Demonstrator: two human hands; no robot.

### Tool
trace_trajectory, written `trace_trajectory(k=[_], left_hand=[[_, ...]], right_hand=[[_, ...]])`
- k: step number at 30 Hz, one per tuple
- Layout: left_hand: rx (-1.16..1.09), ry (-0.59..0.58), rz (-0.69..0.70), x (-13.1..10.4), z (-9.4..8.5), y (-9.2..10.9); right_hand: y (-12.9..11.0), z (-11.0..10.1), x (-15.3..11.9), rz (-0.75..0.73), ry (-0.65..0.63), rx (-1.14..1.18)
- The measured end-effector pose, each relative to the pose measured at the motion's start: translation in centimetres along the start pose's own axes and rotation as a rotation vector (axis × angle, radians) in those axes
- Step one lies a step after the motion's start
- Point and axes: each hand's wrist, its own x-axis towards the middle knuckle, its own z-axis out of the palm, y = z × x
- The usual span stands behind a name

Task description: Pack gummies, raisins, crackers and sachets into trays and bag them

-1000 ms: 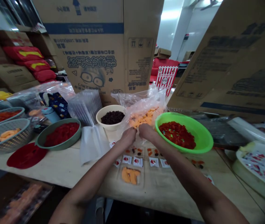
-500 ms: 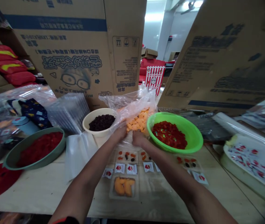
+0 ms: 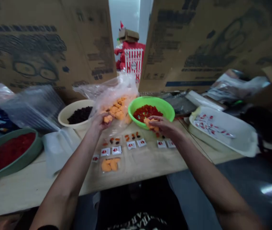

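My left hand is closed around a few orange pieces, in front of the clear plastic bag that holds more of the same soft-looking orange pieces. Over the near rim of the bright green bowl, my right hand grips another cluster of orange pieces. Below the hands stand clear compartment trays. Their far sections carry small red and dark bits, with white sachets nearer me. One near section contains orange pieces.
A cream bowl of dark pieces sits left of the bag. Farther left are stacked clear trays and a grey-green basin of red pieces. A white tub with sachets stands right. Tall cardboard boxes wall the back.
Both hands have come out of the bag and moved apart, each now holding orange pieces. The right hand shifted over toward the green bowl. The camera view has turned right and downward.
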Motion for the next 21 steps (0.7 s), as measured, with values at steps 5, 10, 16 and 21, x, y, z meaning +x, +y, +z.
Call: trace_trajectory(k=[5, 10, 16, 21], left_hand=[[-0.11, -0.237, -0.149, -5.7, 3.8, -3.7], [-0.095, -0.347, -0.278, -10.2, 7.9, -8.9], [0.027, -0.249, -0.29, -10.7, 8.3, -11.5], [0.049, -0.373, -0.245, -10.8, 6.5, -10.9]], right_hand=[[3.8, -3.2, -6.7, 0.053, 0.091, -0.564], [6.7, 1.5, -9.9, -0.182, 0.161, -1.216], [9.3, 7.0, -10.6, -0.33, 0.062, -1.378], [8.3, 5.4, -8.7, -0.381, -0.051, -0.899]])
